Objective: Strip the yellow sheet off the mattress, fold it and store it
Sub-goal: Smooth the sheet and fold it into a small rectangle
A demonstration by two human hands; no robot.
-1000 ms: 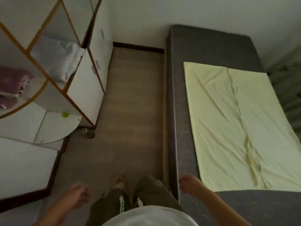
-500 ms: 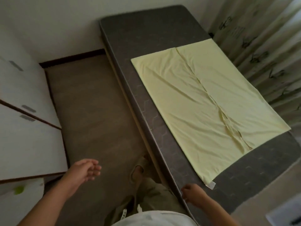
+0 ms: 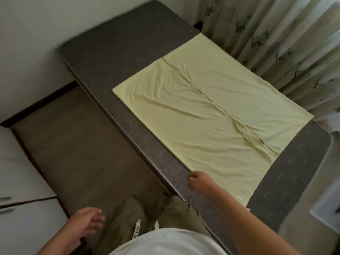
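The pale yellow cotton sheet [image 3: 207, 115] lies folded into a flat rectangle on top of the dark grey quilted mattress [image 3: 117, 46], with a creased seam running down its middle and its far edge close to the patterned cream curtains [image 3: 287, 34]. Bare grey mattress shows at both ends and along the near side. The person stands beside the bed on the brown wood-look floor [image 3: 77, 144], in olive trousers and a white top. The right hand [image 3: 199, 183] sits at the near corner of the sheet, at the mattress edge, fingers curled; I cannot tell whether it actually pinches the cloth. The left hand [image 3: 88, 223] hangs over the floor, well apart from the bed, fingers loosely spread and holding nothing. White cabinet fronts [image 3: 20, 181] with dark trim stand on the left
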